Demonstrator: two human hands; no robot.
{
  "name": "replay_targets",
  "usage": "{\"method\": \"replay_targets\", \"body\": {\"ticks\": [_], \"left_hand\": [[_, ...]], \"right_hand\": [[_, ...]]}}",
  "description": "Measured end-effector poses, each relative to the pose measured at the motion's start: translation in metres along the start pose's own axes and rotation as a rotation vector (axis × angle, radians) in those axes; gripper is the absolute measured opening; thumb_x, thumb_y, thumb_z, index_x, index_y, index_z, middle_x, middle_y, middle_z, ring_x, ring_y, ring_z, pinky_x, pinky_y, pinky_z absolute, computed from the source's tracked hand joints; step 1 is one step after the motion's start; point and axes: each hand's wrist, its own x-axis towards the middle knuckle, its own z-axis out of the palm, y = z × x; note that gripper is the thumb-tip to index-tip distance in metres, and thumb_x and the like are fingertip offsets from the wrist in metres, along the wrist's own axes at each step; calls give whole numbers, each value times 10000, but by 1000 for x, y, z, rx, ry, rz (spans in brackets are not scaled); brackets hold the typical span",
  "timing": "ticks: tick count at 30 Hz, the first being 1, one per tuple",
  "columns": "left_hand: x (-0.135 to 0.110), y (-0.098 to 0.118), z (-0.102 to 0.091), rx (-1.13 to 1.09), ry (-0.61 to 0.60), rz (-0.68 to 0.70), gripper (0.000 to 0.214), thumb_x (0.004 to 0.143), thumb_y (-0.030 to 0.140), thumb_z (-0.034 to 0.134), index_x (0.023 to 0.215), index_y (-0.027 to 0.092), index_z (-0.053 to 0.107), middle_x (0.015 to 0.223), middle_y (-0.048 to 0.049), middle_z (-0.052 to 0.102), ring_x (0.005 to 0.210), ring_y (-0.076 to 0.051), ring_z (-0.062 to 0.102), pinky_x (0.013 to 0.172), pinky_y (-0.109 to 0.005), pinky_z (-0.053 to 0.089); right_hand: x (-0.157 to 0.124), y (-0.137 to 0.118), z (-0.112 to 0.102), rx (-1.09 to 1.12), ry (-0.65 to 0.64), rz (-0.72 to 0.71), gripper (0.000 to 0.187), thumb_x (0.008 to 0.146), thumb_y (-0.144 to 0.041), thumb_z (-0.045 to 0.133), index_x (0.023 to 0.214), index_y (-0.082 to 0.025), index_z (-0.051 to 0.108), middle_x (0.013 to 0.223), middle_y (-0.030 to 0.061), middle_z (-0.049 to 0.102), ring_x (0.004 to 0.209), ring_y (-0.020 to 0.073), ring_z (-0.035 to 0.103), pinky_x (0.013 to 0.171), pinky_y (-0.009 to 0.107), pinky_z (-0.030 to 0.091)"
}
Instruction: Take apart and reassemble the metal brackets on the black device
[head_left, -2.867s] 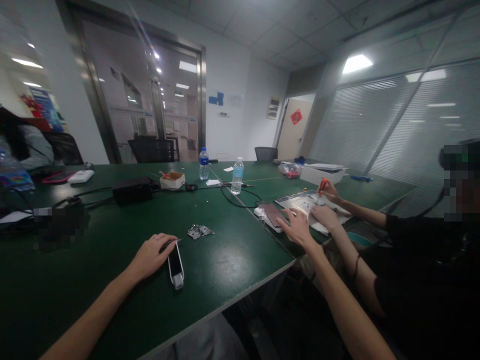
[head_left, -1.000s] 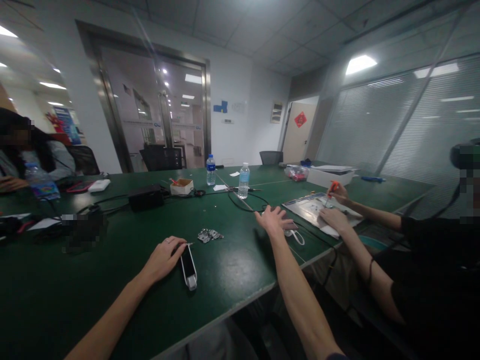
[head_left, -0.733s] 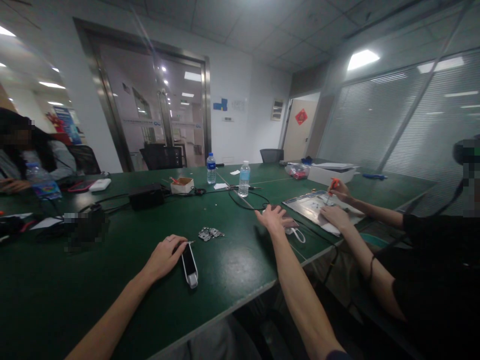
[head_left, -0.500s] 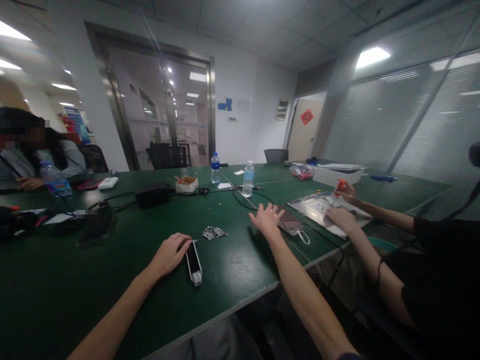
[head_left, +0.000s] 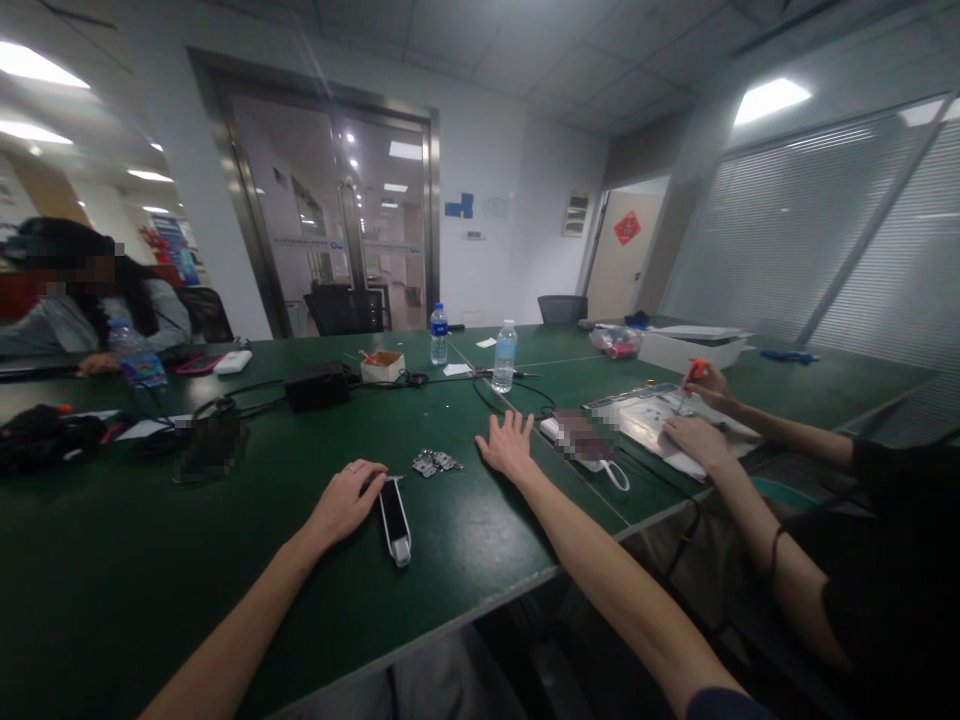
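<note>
My left hand (head_left: 351,498) rests on the table with its fingers bent together, at the far end of a slim white device with a black face (head_left: 393,518). A thin pale tip (head_left: 396,478) sticks out by the fingertips; I cannot make out what it belongs to. Just beyond lies a small pile of silver metal pieces (head_left: 435,462). My right hand (head_left: 508,443) is open, fingers spread, palm down over the green table (head_left: 480,520), holding nothing. To its right lies a phone-like slab (head_left: 581,435) on a white item with a loop strap (head_left: 617,476).
Ahead stand two water bottles (head_left: 504,358) (head_left: 439,335), a small open box (head_left: 382,367) and a black adapter (head_left: 316,385) with cables. At right, a co-worker's hands (head_left: 697,440) work with an orange-handled tool (head_left: 697,370) over a tray (head_left: 637,420). Another person (head_left: 112,290) sits far left.
My right hand has moved left, away from the phone-like slab, with fingers still spread. My left hand stays by the white device. The view has shifted slightly.
</note>
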Motion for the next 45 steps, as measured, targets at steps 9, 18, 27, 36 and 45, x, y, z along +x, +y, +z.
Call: {"method": "replay_targets", "body": {"ticks": [9, 18, 27, 36, 45], "left_hand": [[2, -4, -2, -76, 26, -88, 434, 908, 415, 346, 1114, 151, 621, 1150, -110, 614, 1065, -247, 568, 927, -406, 478], [7, -10, -5, -147, 31, -151, 421, 891, 450, 372, 1096, 184, 626, 1106, -93, 631, 997, -243, 607, 829, -376, 536], [6, -32, 2, -227, -25, -259, 429, 861, 519, 404, 1099, 240, 627, 1119, -74, 632, 970, -254, 622, 728, -353, 577], [1, -55, 16, -222, -22, -294, 434, 852, 571, 392, 1065, 302, 657, 1105, -45, 654, 975, -275, 625, 730, -384, 589], [8, -49, 15, -165, 68, -201, 442, 847, 615, 424, 975, 285, 689, 983, -24, 700, 881, -221, 662, 711, -301, 591]], "right_hand": [[16, -23, 4, 138, 142, -150, 450, 893, -365, 426, 1266, -126, 506, 1347, 177, 437, 1282, 312, 295, 1113, 502, 53], [18, -25, -9, 173, 20, -112, 550, 848, -379, 507, 1320, -103, 452, 1425, 228, 336, 1335, 373, 211, 1093, 576, 42], [12, 43, -73, 412, 130, 70, 398, 860, -404, 487, 1187, -204, 593, 1277, 137, 524, 1212, 313, 410, 1027, 499, 313], [32, 222, -52, 885, 107, 432, 473, 743, -507, 581, 1071, -169, 627, 1146, 154, 650, 1042, 267, 611, 914, 439, 468], [38, 222, -12, 1023, -136, 351, 492, 764, -488, 582, 1172, -216, 616, 1249, 104, 620, 1160, 268, 559, 1003, 424, 421]]}}
